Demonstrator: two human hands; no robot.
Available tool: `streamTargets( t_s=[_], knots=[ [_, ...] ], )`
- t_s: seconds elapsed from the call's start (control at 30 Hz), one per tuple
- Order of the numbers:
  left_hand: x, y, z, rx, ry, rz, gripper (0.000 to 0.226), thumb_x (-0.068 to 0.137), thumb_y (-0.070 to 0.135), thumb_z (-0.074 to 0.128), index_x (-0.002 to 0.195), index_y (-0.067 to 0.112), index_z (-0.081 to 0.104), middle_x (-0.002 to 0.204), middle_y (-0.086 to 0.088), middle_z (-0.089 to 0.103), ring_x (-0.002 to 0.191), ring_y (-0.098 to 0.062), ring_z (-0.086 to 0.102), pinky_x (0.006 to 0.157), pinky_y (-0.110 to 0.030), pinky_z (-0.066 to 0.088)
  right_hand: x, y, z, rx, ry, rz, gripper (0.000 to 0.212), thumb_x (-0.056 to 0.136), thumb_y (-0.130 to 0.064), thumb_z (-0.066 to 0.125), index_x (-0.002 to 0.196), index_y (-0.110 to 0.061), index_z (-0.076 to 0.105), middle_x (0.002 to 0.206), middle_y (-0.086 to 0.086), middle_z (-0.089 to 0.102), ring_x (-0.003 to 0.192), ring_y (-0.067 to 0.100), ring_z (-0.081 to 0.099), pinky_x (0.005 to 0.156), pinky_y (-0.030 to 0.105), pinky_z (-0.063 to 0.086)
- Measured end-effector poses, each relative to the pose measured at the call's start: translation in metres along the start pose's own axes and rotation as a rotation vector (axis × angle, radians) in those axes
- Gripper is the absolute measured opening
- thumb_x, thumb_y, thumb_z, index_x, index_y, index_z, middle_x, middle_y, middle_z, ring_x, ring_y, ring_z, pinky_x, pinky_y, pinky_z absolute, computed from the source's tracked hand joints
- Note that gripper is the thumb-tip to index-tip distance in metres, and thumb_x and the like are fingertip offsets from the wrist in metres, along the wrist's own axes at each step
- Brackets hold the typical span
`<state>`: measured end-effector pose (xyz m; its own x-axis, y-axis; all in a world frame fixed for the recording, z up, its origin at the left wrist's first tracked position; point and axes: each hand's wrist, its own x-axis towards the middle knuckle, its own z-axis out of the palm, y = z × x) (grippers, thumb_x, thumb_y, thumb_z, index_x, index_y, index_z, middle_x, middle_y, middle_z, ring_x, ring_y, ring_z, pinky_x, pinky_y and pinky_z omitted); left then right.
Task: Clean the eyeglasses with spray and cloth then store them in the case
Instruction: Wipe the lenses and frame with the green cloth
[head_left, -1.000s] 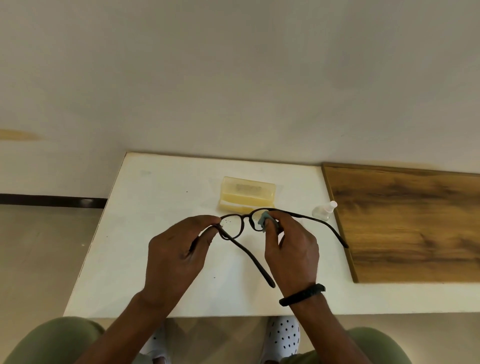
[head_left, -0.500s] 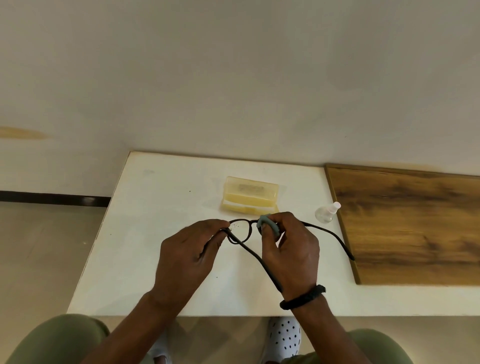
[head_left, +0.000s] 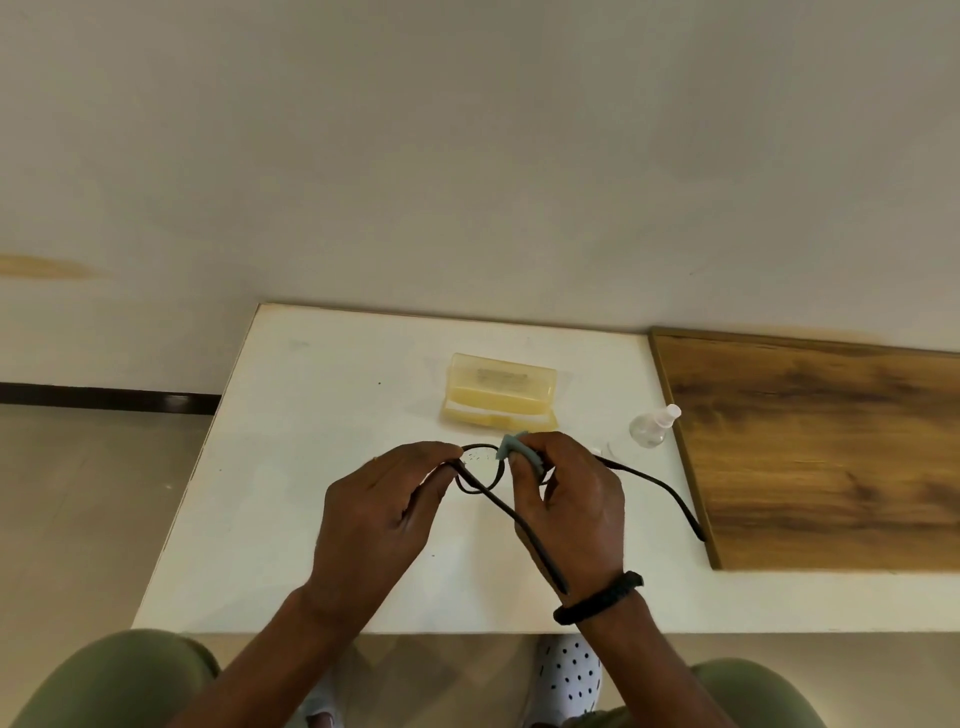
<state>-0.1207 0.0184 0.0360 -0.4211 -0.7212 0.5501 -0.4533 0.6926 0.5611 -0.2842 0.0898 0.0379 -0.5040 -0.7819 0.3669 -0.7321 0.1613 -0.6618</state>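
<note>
Left grip (head_left: 379, 519) is pinching the glasses (head_left: 480, 446) at their left end, thumb and forefinger closed on the dark frame where the temple hinges. Right grip (head_left: 571, 509) is clenched around a small blue-grey cloth (head_left: 511, 447), pressing it onto the lens on its own side. The other lens is showing clear between the two grips, speckled with tiny droplets. Both temples are open: one is running back across the right grip toward its wrist, the other is sweeping out to the right of the right grip, its tip reaching the edge of a wood board (head_left: 831, 441). The glasses are being held up off the white worktop (head_left: 311, 415).

Just beyond the grips, the yellow case (head_left: 501, 397) is sitting open, lid standing up. A grey label (head_left: 493, 375) is showing on that lid, but it is too blurred to read. Beyond and to the right of the right grip, the clear spray bottle (head_left: 649, 428) is standing beside the board's edge. A black band (head_left: 597, 597) is circling the right wrist.
</note>
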Motion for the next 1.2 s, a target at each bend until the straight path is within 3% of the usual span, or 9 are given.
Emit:
streamTargets(
  t_s=[0.1,0.2,0.37,0.5,0.6,0.73,0.9,1.1,1.2],
  knots=[
    [0.002,0.0,-0.001,-0.005,0.012,-0.017,0.019,0.078,0.009,0.076,0.097,0.008,0.077,0.088,0.003,0.076,0.08,-0.002,0.055,0.081,0.006,0.034,-0.001,-0.003,0.001,0.036,-0.027,-0.013,0.016,0.085,-0.013,0.069,0.091,-0.027,0.07,0.084,-0.022,0.067,0.058,-0.012,0.048,0.059,0.003,0.033],
    [0.001,-0.001,-0.001,-0.024,-0.007,-0.042,0.017,0.079,0.011,0.075,0.097,0.009,0.077,0.087,0.005,0.075,0.077,0.006,0.049,0.078,0.006,0.033,0.002,-0.001,-0.001,0.068,0.008,0.052,0.011,0.085,-0.018,0.07,0.092,-0.026,0.07,0.074,-0.025,0.059,0.054,-0.003,0.049,0.055,0.007,0.033],
    [0.001,-0.005,0.003,-0.081,-0.052,-0.173,0.015,0.084,0.02,0.076,0.099,0.019,0.076,0.085,0.036,0.056,0.065,0.013,0.05,0.067,0.002,0.036,-0.003,-0.014,-0.009,0.413,-0.013,0.094,0.012,0.089,-0.016,0.063,0.1,-0.02,0.069,0.078,-0.011,0.068,0.054,0.016,0.055,0.048,0.031,0.047],
    [0.004,-0.002,0.001,-0.145,-0.021,-0.274,0.014,0.084,0.021,0.077,0.098,0.024,0.076,0.079,0.041,0.054,0.062,0.003,0.056,0.058,-0.003,0.039,-0.012,-0.023,-0.006,0.528,-0.071,0.111,0.019,0.088,-0.014,0.063,0.103,-0.024,0.069,0.09,-0.01,0.073,0.06,0.021,0.063,0.053,0.045,0.053],
    [0.002,0.005,0.001,-0.183,-0.05,-0.26,0.016,0.086,0.03,0.071,0.1,0.027,0.075,0.088,0.04,0.057,0.071,0.004,0.061,0.059,-0.003,0.044,-0.015,-0.025,-0.001,0.479,-0.103,0.049,0.02,0.087,-0.014,0.063,0.105,-0.021,0.07,0.094,-0.013,0.072,0.063,0.018,0.064,0.051,0.039,0.052],
    [-0.004,0.011,0.004,-0.266,-0.069,-0.271,0.018,0.086,0.03,0.068,0.103,0.027,0.074,0.09,0.029,0.067,0.078,0.003,0.065,0.061,-0.009,0.049,-0.018,-0.023,0.007,0.466,-0.095,0.016,0.026,0.084,0.0,0.065,0.106,-0.012,0.07,0.099,-0.01,0.073,0.077,0.006,0.065,0.064,0.017,0.048],
    [-0.008,0.008,0.006,-0.206,-0.062,-0.206,0.015,0.086,0.028,0.068,0.098,0.022,0.075,0.085,0.017,0.071,0.074,-0.002,0.064,0.059,-0.024,0.053,-0.019,-0.024,0.01,0.441,-0.082,-0.017,0.03,0.084,0.001,0.067,0.108,-0.016,0.072,0.103,-0.008,0.073,0.083,0.004,0.065,0.065,0.013,0.046],
    [-0.009,0.004,0.006,-0.077,-0.051,-0.069,0.018,0.089,0.032,0.063,0.093,0.018,0.074,0.079,0.009,0.071,0.069,-0.006,0.058,0.06,-0.019,0.048,-0.019,-0.027,0.012,0.573,-0.101,0.123,0.017,0.088,-0.011,0.067,0.102,-0.016,0.073,0.094,-0.006,0.074,0.08,0.023,0.069,0.062,0.043,0.055],
    [-0.011,0.002,0.008,0.029,-0.055,0.022,0.024,0.09,0.033,0.062,0.09,0.013,0.074,0.077,0.004,0.071,0.064,-0.008,0.059,0.061,-0.016,0.043,-0.019,-0.03,0.014,0.562,-0.084,0.151,0.01,0.087,-0.012,0.067,0.096,-0.011,0.073,0.081,-0.007,0.071,0.069,0.011,0.064,0.059,0.018,0.046]
  ],
)
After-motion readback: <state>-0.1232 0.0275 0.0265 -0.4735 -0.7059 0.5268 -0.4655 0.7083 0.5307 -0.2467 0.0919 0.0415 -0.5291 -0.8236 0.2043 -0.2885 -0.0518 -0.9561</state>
